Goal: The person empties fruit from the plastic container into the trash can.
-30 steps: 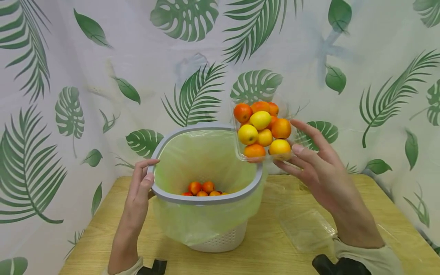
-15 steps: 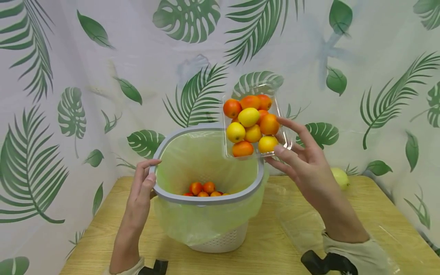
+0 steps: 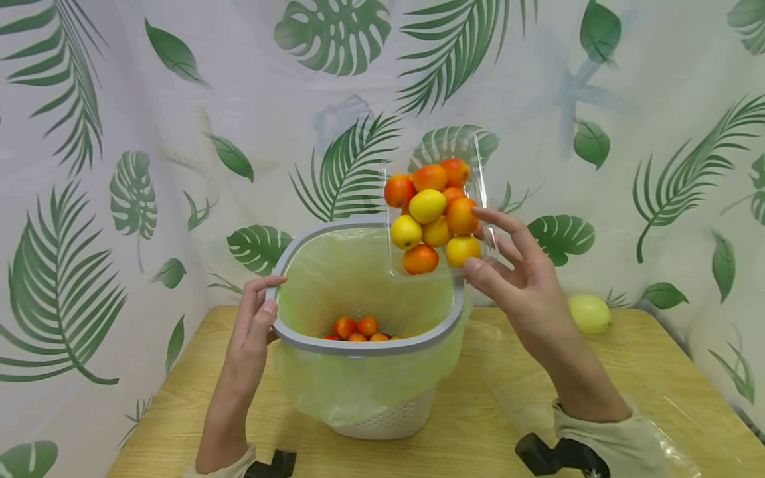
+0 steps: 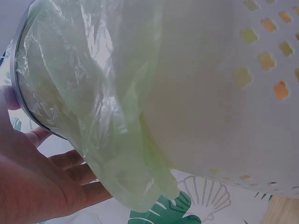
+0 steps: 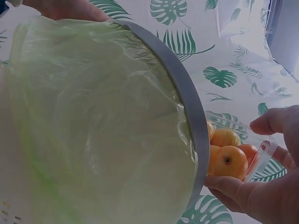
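Note:
A white perforated bin point(image 3: 382, 418) stands on the table, lined with a pale green plastic bag point(image 3: 364, 378) folded over its grey rim point(image 3: 366, 346). My left hand point(image 3: 248, 332) grips the rim at its left side; in the left wrist view the fingers reach behind the bag. Tilted over the bin's right side is a clear plastic box point(image 3: 481, 186), held by my right hand point(image 3: 526, 285) between thumb and fingers. Several small red, orange and yellow round fruits point(image 3: 427, 206) sit in the box. More red and orange fruits point(image 3: 356, 326) lie inside the bin, partly hidden by the front rim.
On the wooden table point(image 3: 472, 431), a large yellow-green fruit point(image 3: 589, 314) rests behind my right wrist. Clear plastic packaging point(image 3: 675, 431) lies at the right, partly covered by my forearm. A leaf-patterned sheet point(image 3: 346, 79) hangs behind the table.
My right hand has moved left with the box of fruits, bringing it further over the bin. The yellow-green fruit has come into sight. My left hand keeps its hold on the rim.

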Available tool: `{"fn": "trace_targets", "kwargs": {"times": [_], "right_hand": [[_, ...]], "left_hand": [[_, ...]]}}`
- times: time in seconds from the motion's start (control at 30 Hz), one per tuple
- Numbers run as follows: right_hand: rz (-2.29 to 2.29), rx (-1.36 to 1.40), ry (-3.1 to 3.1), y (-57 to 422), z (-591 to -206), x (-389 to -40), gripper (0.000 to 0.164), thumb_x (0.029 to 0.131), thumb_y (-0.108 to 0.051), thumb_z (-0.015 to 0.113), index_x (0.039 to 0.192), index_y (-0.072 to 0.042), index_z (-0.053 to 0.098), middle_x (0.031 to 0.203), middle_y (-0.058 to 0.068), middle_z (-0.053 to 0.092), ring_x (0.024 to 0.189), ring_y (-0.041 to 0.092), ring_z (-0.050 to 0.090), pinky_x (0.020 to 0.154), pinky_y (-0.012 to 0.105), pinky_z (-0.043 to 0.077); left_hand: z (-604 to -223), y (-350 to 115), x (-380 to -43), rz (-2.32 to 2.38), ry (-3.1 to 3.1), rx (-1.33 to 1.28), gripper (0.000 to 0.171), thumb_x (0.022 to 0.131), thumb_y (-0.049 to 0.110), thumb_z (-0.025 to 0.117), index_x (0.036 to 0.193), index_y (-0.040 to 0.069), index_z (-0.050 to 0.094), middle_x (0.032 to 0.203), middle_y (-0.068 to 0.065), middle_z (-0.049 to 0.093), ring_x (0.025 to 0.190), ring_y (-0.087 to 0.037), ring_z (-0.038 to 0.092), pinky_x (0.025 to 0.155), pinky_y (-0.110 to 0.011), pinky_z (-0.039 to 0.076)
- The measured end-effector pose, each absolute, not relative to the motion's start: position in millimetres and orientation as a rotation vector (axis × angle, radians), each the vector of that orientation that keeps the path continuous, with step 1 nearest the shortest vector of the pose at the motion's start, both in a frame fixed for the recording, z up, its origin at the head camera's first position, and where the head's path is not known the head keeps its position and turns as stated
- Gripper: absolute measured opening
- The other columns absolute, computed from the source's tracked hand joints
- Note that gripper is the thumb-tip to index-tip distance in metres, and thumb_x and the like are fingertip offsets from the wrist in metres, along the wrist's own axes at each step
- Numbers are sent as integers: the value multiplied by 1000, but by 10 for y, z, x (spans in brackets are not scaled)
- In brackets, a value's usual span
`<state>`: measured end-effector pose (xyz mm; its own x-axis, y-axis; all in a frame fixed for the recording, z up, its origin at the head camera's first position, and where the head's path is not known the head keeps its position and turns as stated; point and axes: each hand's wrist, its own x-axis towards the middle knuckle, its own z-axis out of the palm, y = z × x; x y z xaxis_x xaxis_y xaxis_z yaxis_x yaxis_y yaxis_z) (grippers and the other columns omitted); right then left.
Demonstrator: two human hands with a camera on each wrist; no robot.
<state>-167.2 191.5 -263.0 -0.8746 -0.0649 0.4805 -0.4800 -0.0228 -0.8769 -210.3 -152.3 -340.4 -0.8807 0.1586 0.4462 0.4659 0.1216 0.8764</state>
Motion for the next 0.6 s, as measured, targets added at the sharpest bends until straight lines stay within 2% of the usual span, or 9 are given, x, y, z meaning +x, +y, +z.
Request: {"fn": "trace_targets", "kwargs": {"times": [0.17,0.3,0.47,0.6], "right_hand": [[1895,584,-1982,1877,-2662,-1684,55,100,2,60,150,-18,49,163,3,28,140,45,41,96,29,52],[1827,591,-2002,1850,-2683,-1689,55,98,3,61,149,-16,50,161,0,32,143,41,38,96,27,51],[1785,585,-2015,1838,-2694,-1696,55,98,3,62,148,-16,51,159,1,37,147,40,34,95,26,51],[1789,591,-2011,1836,-2709,-1693,55,97,4,63,148,-15,51,158,3,38,144,43,37,92,28,53]], "left_hand": [[-3411,-1529,-2103,-1832,-2160,-600,37,110,24,31,142,10,43,153,-11,44,112,-34,54,90,-37,49],[-3420,-1532,-2104,-1834,-2165,-591,37,110,25,30,142,11,43,153,-12,44,113,-34,54,91,-39,48],[-3419,-1530,-2111,-1831,-2155,-601,37,110,24,30,142,10,43,150,-13,46,112,-35,54,89,-37,49],[-3415,-1522,-2118,-1827,-2156,-610,37,110,23,30,142,9,43,149,-13,47,110,-36,54,87,-35,50]]}}
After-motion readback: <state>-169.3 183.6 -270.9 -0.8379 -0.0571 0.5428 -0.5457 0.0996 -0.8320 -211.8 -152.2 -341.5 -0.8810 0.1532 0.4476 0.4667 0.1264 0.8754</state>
